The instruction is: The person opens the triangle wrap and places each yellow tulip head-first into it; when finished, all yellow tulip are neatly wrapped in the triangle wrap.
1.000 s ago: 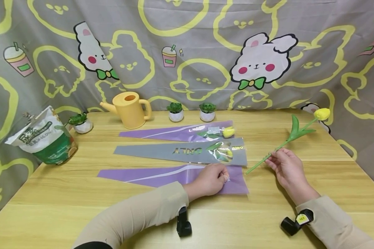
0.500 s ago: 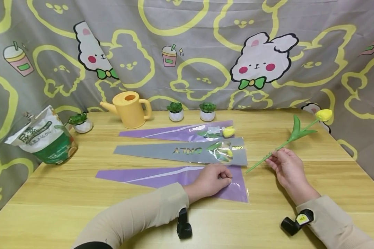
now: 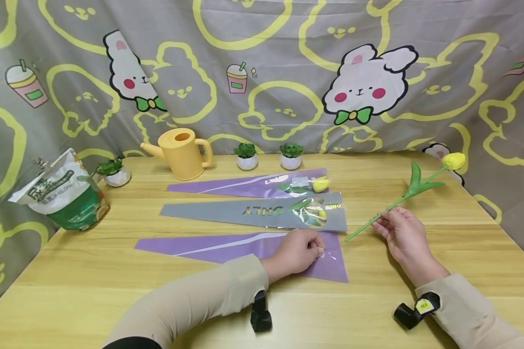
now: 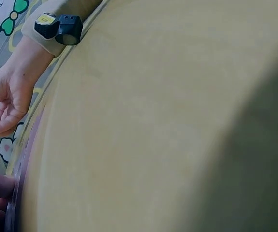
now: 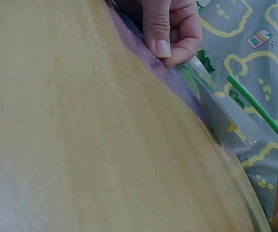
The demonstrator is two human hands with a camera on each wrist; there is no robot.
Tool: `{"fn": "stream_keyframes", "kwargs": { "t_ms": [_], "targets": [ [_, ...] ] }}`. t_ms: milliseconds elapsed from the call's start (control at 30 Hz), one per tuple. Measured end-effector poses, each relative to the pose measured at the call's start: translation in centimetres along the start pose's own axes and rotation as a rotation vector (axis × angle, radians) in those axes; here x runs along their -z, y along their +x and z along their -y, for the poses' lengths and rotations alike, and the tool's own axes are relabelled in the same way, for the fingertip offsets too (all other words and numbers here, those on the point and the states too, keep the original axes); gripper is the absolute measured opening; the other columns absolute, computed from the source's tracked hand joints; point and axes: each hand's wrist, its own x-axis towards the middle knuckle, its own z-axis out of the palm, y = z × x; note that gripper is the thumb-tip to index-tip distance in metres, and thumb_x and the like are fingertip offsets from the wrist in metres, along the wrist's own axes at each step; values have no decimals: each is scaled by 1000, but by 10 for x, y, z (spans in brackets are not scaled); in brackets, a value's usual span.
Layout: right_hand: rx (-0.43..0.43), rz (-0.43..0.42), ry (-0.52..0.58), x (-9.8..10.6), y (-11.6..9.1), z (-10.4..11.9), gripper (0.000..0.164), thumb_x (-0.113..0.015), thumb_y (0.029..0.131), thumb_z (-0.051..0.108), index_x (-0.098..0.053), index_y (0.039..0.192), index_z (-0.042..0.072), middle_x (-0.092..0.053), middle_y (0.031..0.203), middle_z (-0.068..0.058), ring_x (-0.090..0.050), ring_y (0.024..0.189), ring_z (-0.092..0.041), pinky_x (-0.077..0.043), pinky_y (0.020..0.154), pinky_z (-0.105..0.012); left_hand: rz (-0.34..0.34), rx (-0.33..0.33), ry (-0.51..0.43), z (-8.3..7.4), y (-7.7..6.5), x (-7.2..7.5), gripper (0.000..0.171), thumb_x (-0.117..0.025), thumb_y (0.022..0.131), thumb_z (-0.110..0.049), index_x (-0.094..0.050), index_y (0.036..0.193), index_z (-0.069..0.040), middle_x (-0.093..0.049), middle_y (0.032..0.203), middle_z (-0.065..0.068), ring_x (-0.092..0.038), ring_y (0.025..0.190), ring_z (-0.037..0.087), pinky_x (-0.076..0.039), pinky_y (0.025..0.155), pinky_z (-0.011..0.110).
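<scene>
Two tulips (image 3: 320, 184) already sleeved, in far wrap (image 3: 249, 187) and grey wrap (image 3: 214, 212). Outstanding: third tulip (image 3: 413, 186), gripped low in right hand (image 3: 403, 236), outside near wrap (image 3: 244, 247). Near wrap without visible tulip, pinched toward wide end by left hand (image 3: 296, 250).

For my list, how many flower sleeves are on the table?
3: near purple sleeve under the left hand, grey sleeve behind it, far purple sleeve behind that. Any underneath would be hidden.

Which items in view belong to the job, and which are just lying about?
Job, likely:
yellow tulip, in right hand
nearest purple flower sleeve, pinched by left hand
gray ONLY sleeve, far purple sleeve: both flower-filled

Just lying about, seemingly:
yellow watering can
three potted succulents
urea bag
</scene>
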Motion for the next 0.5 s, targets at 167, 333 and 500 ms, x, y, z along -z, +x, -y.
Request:
{"fn": "stream_keyframes", "kwargs": {
  "t_ms": [167,333,500],
  "targets": [
    [-2,-2,-2,0,0,0,14,-49,90,-4,-47,82,7,-56,76,-2,-57,69,-12,-53,65,-22,7,24,-16,0,2,0,4,-64,85,-10,-63,82,-13,-48,63,-8,-43,58,2,-37,57,15],
    [-9,-4,-19,0,0,0,13,-50,90,-3,-47,83,7,-56,77,-2,-56,71,-11,-53,66,-22,8,26,-9,2,3,-1,10,-63,86,-10,-67,95,-12,-50,63,-7,-44,58,2,-37,58,16],
    [-12,-4,-26,-1,1,0,12,-51,90,-2,-46,84,8,-55,78,-1,-56,71,-11,-53,67,-22,-7,19,-11,2,3,1,11,-62,86,-7,-68,95,-11,-52,68,-6,-45,62,3,-38,60,16]
  ]
}}
